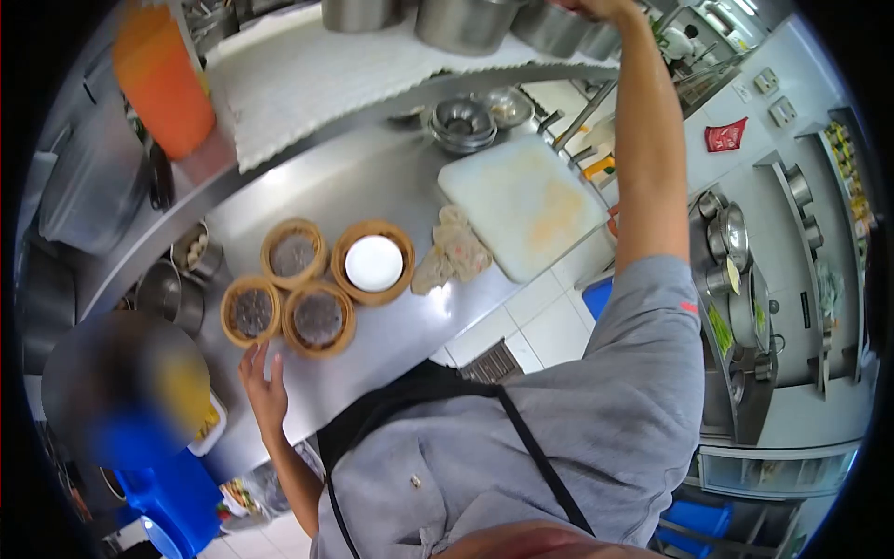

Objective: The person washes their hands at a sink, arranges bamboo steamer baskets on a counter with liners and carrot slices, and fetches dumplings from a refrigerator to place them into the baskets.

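My left hand is open, fingers stretched, right beside a small bamboo steamer with dark contents; whether the fingertips touch its rim I cannot tell. Two more bamboo steamers with greyish insides stand against it. A larger bamboo steamer holds a white round dish. My right arm stretches up to the shelf, where my right hand is at the metal pots. Its fingers are cut off by the top edge, so its grip is hidden.
A crumpled plastic bag lies against a stained white cutting board. Metal bowls are stacked behind. The raised shelf carries an orange container. Metal pots stand left; a blue jug is lower left. A person is far off.
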Demonstrator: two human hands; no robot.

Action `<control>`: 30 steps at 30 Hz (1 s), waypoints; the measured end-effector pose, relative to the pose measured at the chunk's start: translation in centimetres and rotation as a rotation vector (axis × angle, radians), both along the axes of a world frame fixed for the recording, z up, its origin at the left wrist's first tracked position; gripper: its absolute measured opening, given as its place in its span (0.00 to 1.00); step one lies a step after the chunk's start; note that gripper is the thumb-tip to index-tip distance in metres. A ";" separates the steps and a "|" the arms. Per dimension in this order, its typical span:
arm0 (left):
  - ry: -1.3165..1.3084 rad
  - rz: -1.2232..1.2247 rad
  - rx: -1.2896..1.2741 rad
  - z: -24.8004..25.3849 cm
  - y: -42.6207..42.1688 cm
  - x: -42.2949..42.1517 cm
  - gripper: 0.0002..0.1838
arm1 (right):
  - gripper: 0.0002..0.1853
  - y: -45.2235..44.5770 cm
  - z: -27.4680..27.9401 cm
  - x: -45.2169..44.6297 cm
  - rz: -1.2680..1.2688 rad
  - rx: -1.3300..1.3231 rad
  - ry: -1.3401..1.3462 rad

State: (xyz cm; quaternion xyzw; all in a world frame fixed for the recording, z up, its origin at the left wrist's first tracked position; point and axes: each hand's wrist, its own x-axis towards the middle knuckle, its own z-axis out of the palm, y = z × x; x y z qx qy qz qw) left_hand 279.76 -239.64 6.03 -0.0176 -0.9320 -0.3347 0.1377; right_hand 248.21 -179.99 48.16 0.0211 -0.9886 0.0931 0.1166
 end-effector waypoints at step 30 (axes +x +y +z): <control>-0.005 0.335 1.272 -1.9 -5.1 -8.1 0.14 | 0.11 -52.5 -42.0 11.7 0.746 -1.113 -0.838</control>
